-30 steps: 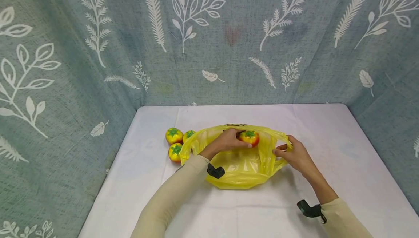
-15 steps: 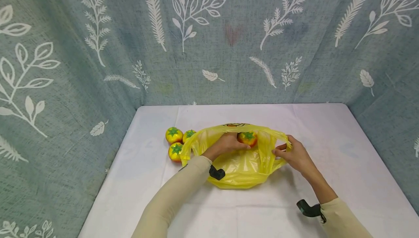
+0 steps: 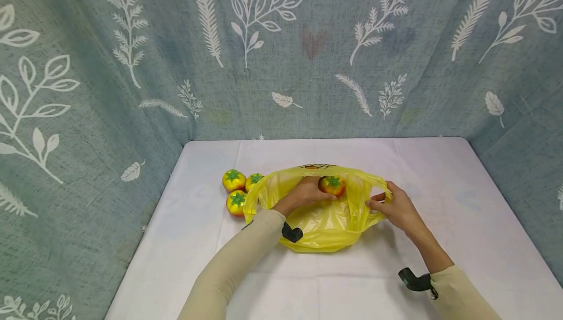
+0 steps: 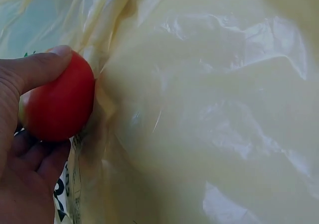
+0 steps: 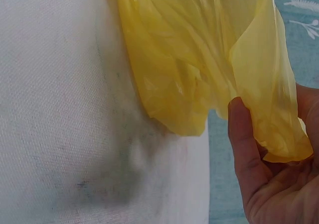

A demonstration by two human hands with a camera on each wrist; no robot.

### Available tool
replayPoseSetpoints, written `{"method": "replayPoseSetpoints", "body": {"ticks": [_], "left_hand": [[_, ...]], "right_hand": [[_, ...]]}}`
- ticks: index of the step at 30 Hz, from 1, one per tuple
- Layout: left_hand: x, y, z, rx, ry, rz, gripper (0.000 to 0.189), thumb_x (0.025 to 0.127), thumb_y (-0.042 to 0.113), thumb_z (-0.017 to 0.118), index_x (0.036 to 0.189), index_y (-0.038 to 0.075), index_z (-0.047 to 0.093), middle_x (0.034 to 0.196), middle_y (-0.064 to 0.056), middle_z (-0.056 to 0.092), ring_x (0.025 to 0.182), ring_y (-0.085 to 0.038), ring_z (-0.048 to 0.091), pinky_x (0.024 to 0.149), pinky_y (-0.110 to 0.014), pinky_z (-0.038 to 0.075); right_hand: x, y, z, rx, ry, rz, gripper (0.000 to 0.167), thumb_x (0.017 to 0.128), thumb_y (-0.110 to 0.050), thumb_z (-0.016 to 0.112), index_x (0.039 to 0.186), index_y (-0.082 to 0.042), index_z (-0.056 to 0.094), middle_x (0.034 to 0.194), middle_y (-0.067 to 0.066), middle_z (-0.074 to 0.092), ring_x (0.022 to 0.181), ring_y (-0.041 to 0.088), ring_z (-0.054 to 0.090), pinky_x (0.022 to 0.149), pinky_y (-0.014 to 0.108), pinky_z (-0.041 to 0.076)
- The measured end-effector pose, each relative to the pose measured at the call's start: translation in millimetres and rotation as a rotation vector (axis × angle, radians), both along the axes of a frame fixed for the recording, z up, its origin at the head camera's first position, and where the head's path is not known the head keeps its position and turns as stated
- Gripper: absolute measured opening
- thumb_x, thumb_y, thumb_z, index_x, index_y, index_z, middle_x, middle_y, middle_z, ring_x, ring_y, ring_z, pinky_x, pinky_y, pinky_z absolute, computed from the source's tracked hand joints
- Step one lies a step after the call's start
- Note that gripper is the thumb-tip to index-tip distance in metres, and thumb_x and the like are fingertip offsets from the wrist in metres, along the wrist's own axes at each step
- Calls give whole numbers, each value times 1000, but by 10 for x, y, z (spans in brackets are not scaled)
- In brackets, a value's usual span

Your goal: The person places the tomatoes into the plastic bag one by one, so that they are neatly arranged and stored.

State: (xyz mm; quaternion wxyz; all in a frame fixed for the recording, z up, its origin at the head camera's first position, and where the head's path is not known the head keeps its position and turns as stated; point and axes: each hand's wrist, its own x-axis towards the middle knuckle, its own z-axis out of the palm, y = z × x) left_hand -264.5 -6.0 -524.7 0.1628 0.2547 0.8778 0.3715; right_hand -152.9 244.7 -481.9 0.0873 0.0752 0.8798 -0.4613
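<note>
Inside the mouth of a yellow plastic bag (image 3: 323, 217), my left hand (image 3: 308, 192) grips a red-and-yellow tomato (image 3: 332, 185) with a green star-shaped top. The left wrist view shows the thumb over the red tomato (image 4: 62, 102) and the fingers curled below it, close to the bag's wall. At the bag's right side my right hand (image 3: 398, 207) holds the handle; in the right wrist view the yellow film (image 5: 269, 114) runs between thumb and fingers. Left of the bag lie more tomatoes (image 3: 234, 181), one of them partly covered by the bag's edge.
A white cloth covers the table (image 3: 440, 173). Behind it and along both sides hangs a grey-green curtain (image 3: 308, 105) with white leaf prints. Black wrist cameras (image 3: 415, 280) sit on both forearms.
My left hand has lowered the tomato slightly deeper into the bag and a little to the left, then stayed nearly still. My right hand keeps its hold on the handle.
</note>
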Motion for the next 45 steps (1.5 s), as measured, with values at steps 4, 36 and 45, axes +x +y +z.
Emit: {"method": "replayPoseSetpoints", "body": {"ticks": [4, 36, 45], "left_hand": [[21, -9, 46, -31, 17, 5, 71, 84, 45, 82, 139, 9, 57, 117, -2, 66, 100, -14, 62, 92, -29, 51], [452, -151, 637, 13, 198, -208, 72, 92, 41, 75, 150, 5, 48, 147, -9, 54, 132, -24, 53, 108, -32, 44], [478, -569, 982, 323, 111, -131, 60, 96, 27, 73, 148, 8, 52, 149, -7, 52, 136, -29, 50, 111, -35, 42]], "right_hand": [[-5, -8, 4, 1, 0, 1, 65, 93, -21, 75, 145, 0, 41, 116, 23, 64, 98, 32, 60, 81, 36, 57], [21, -33, 48, 6, -13, -6, 72, 93, -28, 75, 147, 1, 38, 122, 27, 61, 102, 36, 58, 88, 44, 58], [34, -42, 43, 0, -15, 2, 72, 93, -28, 75, 147, 2, 38, 121, 27, 61, 102, 36, 57, 86, 42, 57]]}}
